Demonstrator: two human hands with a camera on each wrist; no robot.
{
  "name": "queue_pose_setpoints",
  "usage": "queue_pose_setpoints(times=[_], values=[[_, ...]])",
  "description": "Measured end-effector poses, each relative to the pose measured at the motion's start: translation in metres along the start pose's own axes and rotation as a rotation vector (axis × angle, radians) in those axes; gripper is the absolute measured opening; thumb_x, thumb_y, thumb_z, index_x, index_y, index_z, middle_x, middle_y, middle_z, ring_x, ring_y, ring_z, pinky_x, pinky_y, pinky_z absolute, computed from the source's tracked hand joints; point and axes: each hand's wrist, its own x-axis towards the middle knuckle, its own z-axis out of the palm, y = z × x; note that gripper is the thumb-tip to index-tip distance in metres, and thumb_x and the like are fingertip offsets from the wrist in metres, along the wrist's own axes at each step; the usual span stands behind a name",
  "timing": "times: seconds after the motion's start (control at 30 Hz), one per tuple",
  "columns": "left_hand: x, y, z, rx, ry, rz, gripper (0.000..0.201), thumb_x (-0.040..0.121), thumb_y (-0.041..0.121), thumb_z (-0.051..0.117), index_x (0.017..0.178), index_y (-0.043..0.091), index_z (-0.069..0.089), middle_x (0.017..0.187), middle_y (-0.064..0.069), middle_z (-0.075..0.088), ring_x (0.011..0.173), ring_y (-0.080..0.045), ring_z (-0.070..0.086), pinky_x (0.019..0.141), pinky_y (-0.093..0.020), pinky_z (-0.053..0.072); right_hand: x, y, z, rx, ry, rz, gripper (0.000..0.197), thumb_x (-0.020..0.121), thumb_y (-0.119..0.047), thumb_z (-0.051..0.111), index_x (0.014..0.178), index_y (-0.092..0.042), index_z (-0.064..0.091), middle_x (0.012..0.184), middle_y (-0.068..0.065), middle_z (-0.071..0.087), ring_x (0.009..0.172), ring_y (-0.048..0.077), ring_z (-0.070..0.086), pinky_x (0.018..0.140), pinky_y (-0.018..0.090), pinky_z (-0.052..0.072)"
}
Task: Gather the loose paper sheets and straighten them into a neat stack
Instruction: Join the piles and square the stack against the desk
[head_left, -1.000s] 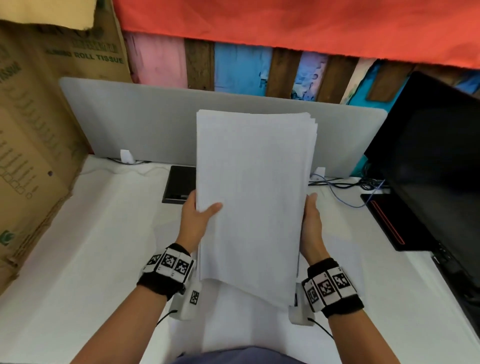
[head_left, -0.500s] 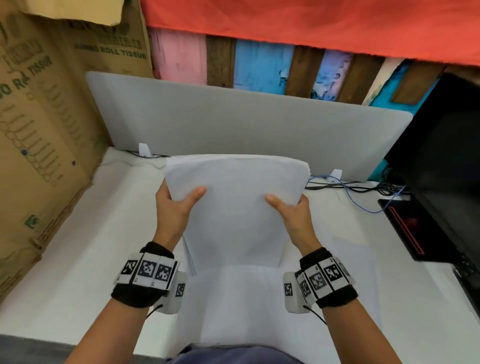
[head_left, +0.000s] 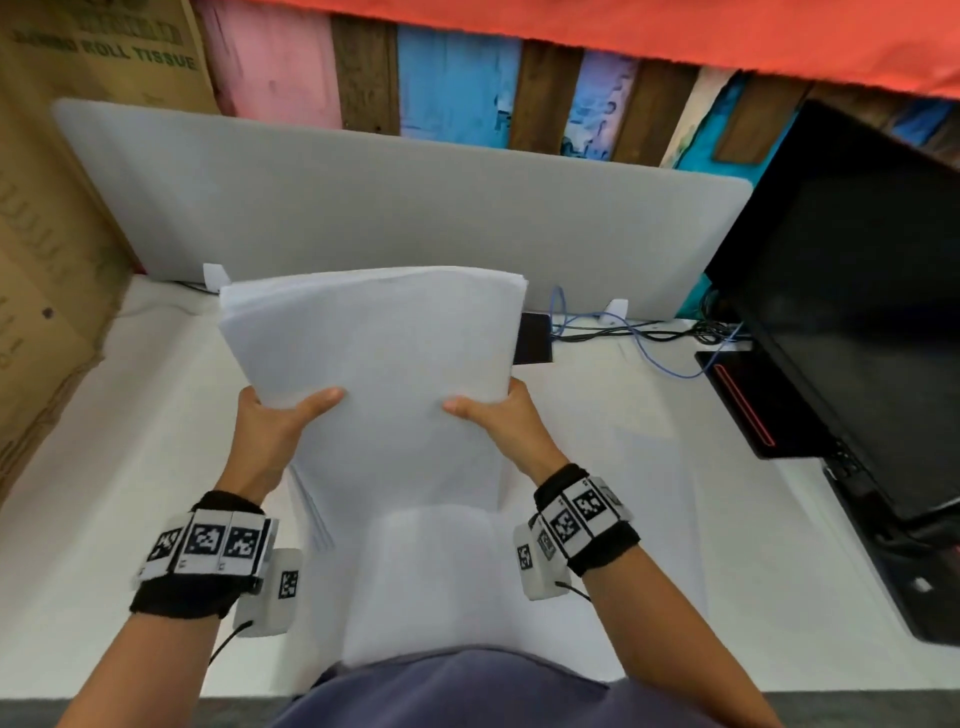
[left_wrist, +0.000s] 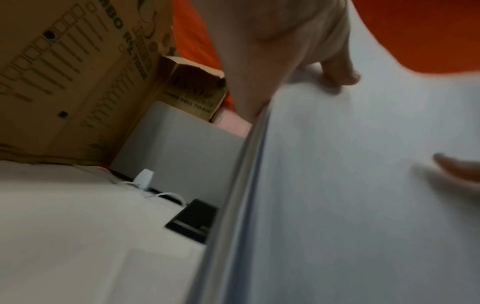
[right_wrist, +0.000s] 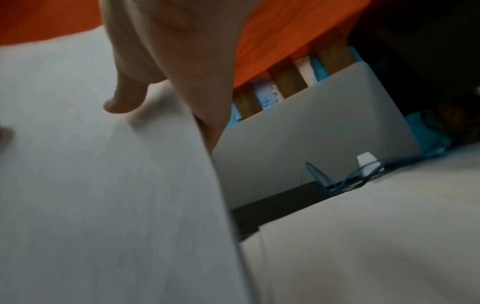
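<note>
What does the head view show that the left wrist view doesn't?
Head only: right hand whole, gripping the stack; monitor; blue cable; both wristbands. Left wrist only: the sheets' left edge seen side-on, layered and not quite flush. Both: left hand, thumb on the stack's face; cardboard box; grey divider; desk.

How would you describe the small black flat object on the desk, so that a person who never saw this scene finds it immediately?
Start at the grey divider panel standing along the back of the white desk. At its foot, just right of the paper stack held in both hands, lies the small black flat object, partly hidden by the sheets. Unlike the big black monitor further right, it lies flat, left of the blue cable.
</note>
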Motion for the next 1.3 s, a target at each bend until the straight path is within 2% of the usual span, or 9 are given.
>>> queue_pose_setpoints(times=[0.1, 0.23, 0.33, 0.5, 0.63, 0.8, 0.97, 1.2, 1.3], values=[[0.000, -0.012, -0.002, 0.054, -0.001, -0.013, 0.026, 0.075, -0.001, 0.070, 0.083, 0.022, 0.062, 0.066, 0.025, 0.069, 0.064, 0.007, 0.065, 0.059, -0.007, 0.050, 0.002, 0.045, -0.032, -0.235, -0.028, 0.093, 0.061, 0.073, -0.015, 0.078, 0.127, -0.015, 0.050, 0.129, 0.007, 0.056, 0.113, 0.016, 0.055, 0.097, 0.030, 0.045], [0.001, -0.012, -0.003, 0.101, 0.004, -0.027, 0.029, 0.078, -0.006, 0.064, 0.081, 0.023, 0.060, 0.064, 0.028, 0.068, 0.063, 0.009, 0.064, 0.058, -0.005, 0.049, -0.023, 0.094, -0.127, -0.637, 0.546, 0.607, 0.090, 0.071, -0.045, 0.075, 0.142, -0.016, 0.029, 0.145, 0.017, 0.031, 0.133, 0.036, 0.030, 0.107, 0.051, 0.031], [0.002, -0.014, -0.002, 0.098, 0.010, -0.028, 0.032, 0.077, -0.005, 0.064, 0.073, 0.026, 0.066, 0.062, 0.029, 0.067, 0.062, 0.010, 0.064, 0.057, -0.005, 0.048, -0.050, 0.116, -0.161, -0.647, 0.759, 0.826, 0.099, 0.069, -0.049, 0.074, 0.143, -0.008, 0.021, 0.145, 0.024, 0.027, 0.134, 0.041, 0.026, 0.107, 0.055, 0.027], [0.006, -0.020, -0.007, 0.045, -0.021, -0.082, 0.031, 0.063, 0.010, 0.079, 0.087, 0.020, 0.064, 0.073, 0.018, 0.072, 0.074, 0.003, 0.067, 0.063, -0.008, 0.052, -0.042, 0.130, -0.151, -0.529, 0.674, 0.622, 0.069, 0.075, -0.037, 0.074, 0.126, 0.001, 0.045, 0.124, 0.021, 0.057, 0.112, 0.036, 0.055, 0.089, 0.039, 0.046], [0.000, -0.047, -0.013, 0.135, -0.109, -0.213, 0.041, 0.068, -0.006, 0.073, 0.087, 0.029, 0.066, 0.079, 0.025, 0.071, 0.078, 0.007, 0.066, 0.080, -0.021, 0.051, -0.033, 0.126, -0.133, -0.601, 0.594, 0.528, 0.056, 0.073, -0.034, 0.076, 0.114, -0.002, 0.055, 0.110, 0.016, 0.064, 0.101, 0.034, 0.061, 0.076, 0.034, 0.048], [-0.012, -0.066, -0.007, 0.205, -0.013, -0.289, 0.029, 0.082, 0.001, 0.064, 0.110, 0.004, 0.059, 0.101, -0.002, 0.064, 0.096, -0.021, 0.058, 0.092, -0.034, 0.043, -0.024, 0.118, -0.132, -0.653, 0.378, 0.566, 0.047, 0.078, -0.014, 0.072, 0.118, 0.003, 0.056, 0.118, 0.022, 0.062, 0.106, 0.035, 0.059, 0.077, 0.030, 0.043], [0.001, -0.054, -0.017, 0.252, -0.010, -0.205, 0.024, 0.088, 0.005, 0.057, 0.112, 0.008, 0.057, 0.096, 0.001, 0.062, 0.094, -0.021, 0.057, 0.094, -0.033, 0.042, -0.020, 0.083, -0.155, -0.606, 0.469, 0.468, 0.043, 0.082, -0.011, 0.068, 0.120, 0.007, 0.055, 0.120, 0.026, 0.060, 0.107, 0.037, 0.059, 0.080, 0.033, 0.044], [-0.012, -0.064, -0.033, 0.138, 0.127, -0.336, 0.034, 0.088, 0.006, 0.057, 0.121, -0.001, 0.053, 0.115, -0.013, 0.059, 0.096, -0.025, 0.057, 0.094, -0.038, 0.043, -0.037, 0.009, -0.179, -0.197, 0.707, 0.055, 0.035, 0.083, -0.007, 0.064, 0.117, 0.001, 0.056, 0.108, 0.018, 0.062, 0.078, 0.023, 0.059, 0.078, 0.034, 0.044], [-0.015, -0.065, -0.031, 0.110, 0.130, -0.368, 0.031, 0.089, 0.003, 0.055, 0.120, -0.001, 0.053, 0.108, -0.011, 0.061, 0.084, -0.023, 0.060, 0.090, -0.037, 0.043, -0.035, -0.017, -0.167, -0.035, 0.651, -0.033, 0.034, 0.083, -0.012, 0.065, 0.116, -0.008, 0.057, 0.105, 0.007, 0.064, 0.092, 0.024, 0.061, 0.083, 0.035, 0.046]])
